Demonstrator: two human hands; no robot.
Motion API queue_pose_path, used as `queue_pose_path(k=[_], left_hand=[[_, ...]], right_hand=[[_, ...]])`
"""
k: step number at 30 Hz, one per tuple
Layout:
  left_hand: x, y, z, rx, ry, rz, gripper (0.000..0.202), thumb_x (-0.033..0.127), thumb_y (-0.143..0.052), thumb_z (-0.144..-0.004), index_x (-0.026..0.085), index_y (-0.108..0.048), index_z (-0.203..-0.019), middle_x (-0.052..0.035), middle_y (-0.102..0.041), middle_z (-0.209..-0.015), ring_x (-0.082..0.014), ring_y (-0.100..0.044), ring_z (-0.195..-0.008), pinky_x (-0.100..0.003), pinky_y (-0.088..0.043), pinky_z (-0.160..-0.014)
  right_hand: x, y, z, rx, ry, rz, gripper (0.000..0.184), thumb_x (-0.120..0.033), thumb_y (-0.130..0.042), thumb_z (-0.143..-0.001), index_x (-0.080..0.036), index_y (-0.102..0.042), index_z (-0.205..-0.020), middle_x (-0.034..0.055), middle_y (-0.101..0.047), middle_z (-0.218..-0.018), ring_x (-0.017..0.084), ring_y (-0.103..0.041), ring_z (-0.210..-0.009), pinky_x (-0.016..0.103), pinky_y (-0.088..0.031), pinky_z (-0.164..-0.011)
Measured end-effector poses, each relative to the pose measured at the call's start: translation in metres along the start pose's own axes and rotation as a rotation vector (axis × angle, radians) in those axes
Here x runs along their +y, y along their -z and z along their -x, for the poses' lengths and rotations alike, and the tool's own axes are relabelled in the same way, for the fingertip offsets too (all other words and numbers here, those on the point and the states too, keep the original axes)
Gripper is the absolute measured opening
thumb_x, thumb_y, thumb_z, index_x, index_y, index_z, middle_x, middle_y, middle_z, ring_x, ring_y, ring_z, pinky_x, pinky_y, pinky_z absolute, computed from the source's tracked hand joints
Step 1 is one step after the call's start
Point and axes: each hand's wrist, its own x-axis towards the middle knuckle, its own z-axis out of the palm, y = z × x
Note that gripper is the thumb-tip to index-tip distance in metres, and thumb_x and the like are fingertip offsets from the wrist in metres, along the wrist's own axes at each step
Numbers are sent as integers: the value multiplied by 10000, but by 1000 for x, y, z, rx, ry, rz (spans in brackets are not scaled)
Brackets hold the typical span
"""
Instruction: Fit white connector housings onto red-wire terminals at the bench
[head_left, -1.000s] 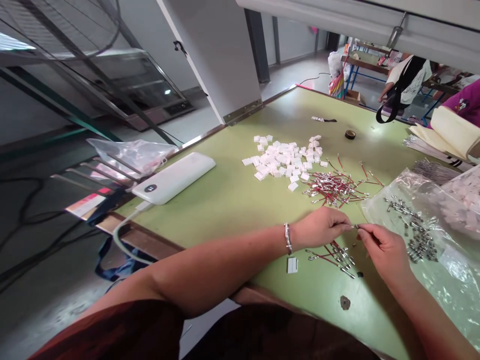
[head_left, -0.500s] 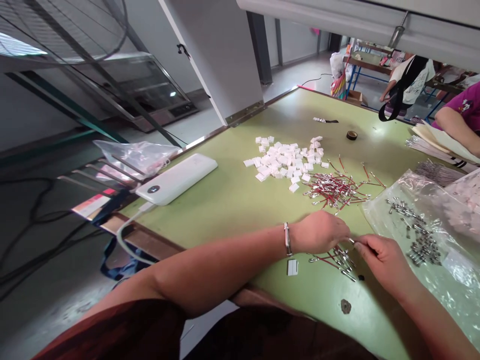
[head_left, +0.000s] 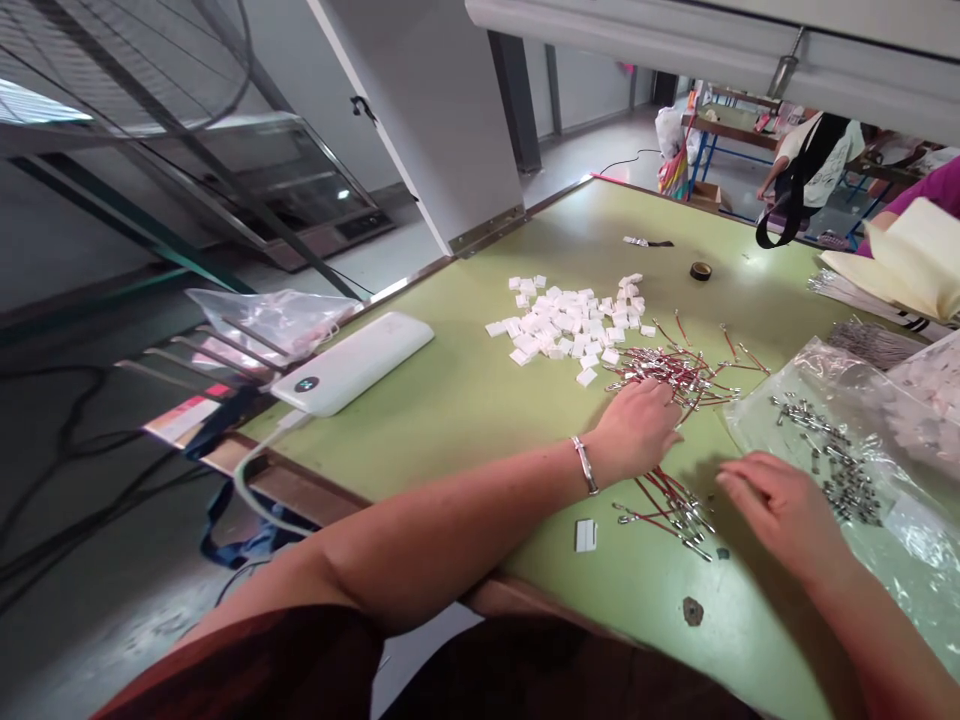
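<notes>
Left hand: your grip is wide, fingers flat on the red wire pile at its 1 o'clock.
Right hand: palm down on the table; your grip is hidden, cannot tell.
Small wire bunch: at its 9 o'clock.

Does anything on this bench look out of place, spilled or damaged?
One white clip lies alone near the front edge of the green table, well apart from the pile of similar pieces. A dark spot, possibly a chip, marks the tabletop close by.

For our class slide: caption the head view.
Left hand on the red wire pile; right hand by the bag of metal parts.
</notes>
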Motion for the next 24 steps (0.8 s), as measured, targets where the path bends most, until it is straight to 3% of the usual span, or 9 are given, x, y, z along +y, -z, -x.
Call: queue_pose_path(k=[3, 5, 7, 9, 15, 18, 22, 24], left_hand=[[-7, 0, 1, -55, 12, -10, 174, 206, -517, -903, 147, -666, -834, -76, -605, -902, -208, -517, -882, -334, -412, -779], [-13, 3, 4, -77, -6, 13, 180, 155, -502, -886, 149, -661, -802, -67, -598, -860, -192, -512, -840, -326, -408, -769], [-18, 9, 7, -84, -30, 28, 184, 132, -505, -863, 148, -655, -760, -63, -588, -818, -186, -507, -814, -326, -405, -761], [-18, 13, 9, -82, -36, 34, 177, 145, -522, -858, 145, -653, -740, -65, -583, -807, -188, -507, -813, -330, -405, -762], [4, 3, 1, -19, -107, 104, 211, 336, -558, -915, 154, -664, -925, -65, -590, -922, -201, -514, -902, -327, -420, -801], [13, -11, -7, -38, -112, 63, 170, 273, -538, -925, 146, -649, -904, -70, -582, -919, -210, -510, -895, -330, -423, -774], [14, -18, -9, 13, -135, 91, 140, 177, -494, -926, 133, -609, -857, -81, -576, -944, -210, -500, -915, -337, -421, -811], [13, -14, -5, 61, -120, 210, 137, 175, -473, -934, 136, -585, -865, -78, -582, -946, -195, -506, -903, -324, -423, -817]], right_hand=[[38, 18, 2, 142, -271, 269, 345, -430, -436, -916, -224, -713, -910, 68, -702, -927, 212, -643, -761, 326, -476, -634], [68, 29, 4, 112, -433, 477, 379, -414, -401, -919, -200, -710, -974, 114, -680, -1051, 262, -640, -848, 364, -466, -636], [90, 34, 5, 62, -496, 573, 386, -412, -416, -911, -181, -693, -1048, 144, -655, -1122, 290, -626, -900, 380, -459, -632], [99, 33, 5, 20, -469, 582, 373, -395, -410, -919, -192, -690, -1056, 137, -651, -1124, 283, -619, -900, 374, -448, -627], [77, 16, -7, 22, -364, 635, 325, -327, -398, -933, -214, -693, -852, 95, -657, -1004, 241, -601, -843, 328, -391, -571], [66, 13, -9, 97, -300, 586, 261, -292, -427, -903, -199, -660, -831, 104, -662, -971, 247, -599, -872, 323, -404, -606], [43, 10, -4, 231, -342, 282, 230, -335, -438, -877, -200, -620, -917, 73, -692, -807, 217, -612, -679, 328, -422, -606], [25, 6, -2, 201, -340, 55, 236, -387, -456, -878, -209, -607, -914, 37, -685, -730, 189, -602, -605, 312, -437, -595]])
